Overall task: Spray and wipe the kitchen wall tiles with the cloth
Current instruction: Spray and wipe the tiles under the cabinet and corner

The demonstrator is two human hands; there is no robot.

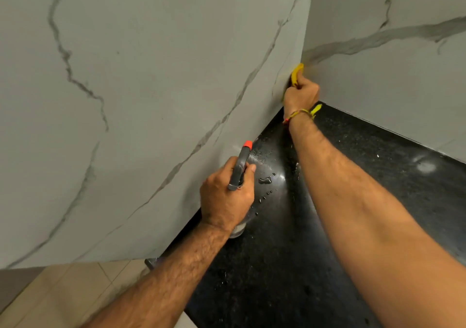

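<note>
My left hand (225, 194) grips a spray bottle (239, 168) with a grey trigger head and an orange nozzle, held close to the left marble-patterned wall tile (151, 88); the nozzle points up along the wall. The bottle's clear body is mostly hidden under my hand. My right hand (301, 93) grips a yellow cloth (296, 74) and presses it into the corner where the left tile meets the back wall tile (390, 75). Most of the cloth is hidden behind my fingers.
A black speckled counter (340, 201) runs below both walls, with water droplets (266, 180) near the bottle. Beige floor tiles (63, 295) show at the lower left past the counter's end. A thread band circles my right wrist.
</note>
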